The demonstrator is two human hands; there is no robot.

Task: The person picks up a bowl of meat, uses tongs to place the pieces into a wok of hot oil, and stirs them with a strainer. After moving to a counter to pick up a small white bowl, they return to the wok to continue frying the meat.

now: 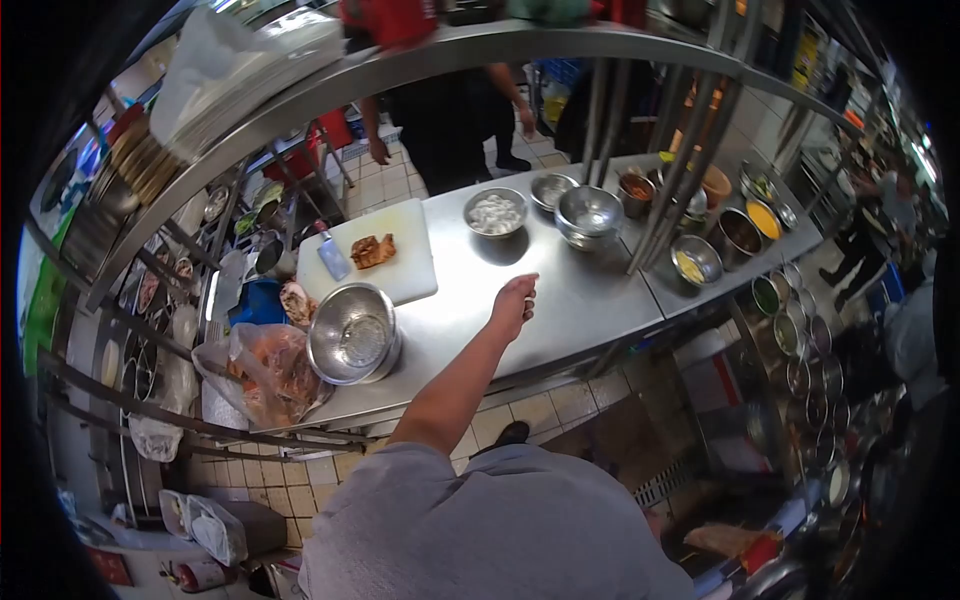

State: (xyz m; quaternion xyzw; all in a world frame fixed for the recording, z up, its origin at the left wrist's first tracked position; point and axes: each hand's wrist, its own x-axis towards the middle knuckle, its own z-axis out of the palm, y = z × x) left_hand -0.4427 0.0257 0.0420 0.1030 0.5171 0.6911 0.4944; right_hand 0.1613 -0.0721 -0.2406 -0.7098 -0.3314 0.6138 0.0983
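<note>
My left hand (514, 304) hovers above the bare steel of the counter (460, 330), its fingers curled in and nothing visible in them. Beyond it stands a metal bowl of white pieces (495, 213). To its upper right are stacked empty metal bowls (588, 216). Left of the hand lies a white cutting board (408, 240), bearing a cleaver (332, 255) and a browned piece of meat (373, 251). At the lower right, a blurred skin-coloured shape by something red may be my right hand (728, 541); its fingers cannot be made out.
A large metal bowl (352, 335) sits beside a plastic bag of raw meat (275, 370). Overhead runs a steel shelf (450, 55); its posts (660, 170) rise from the counter. Food containers (738, 235) crowd the right end. Another person (440, 130) stands across the counter.
</note>
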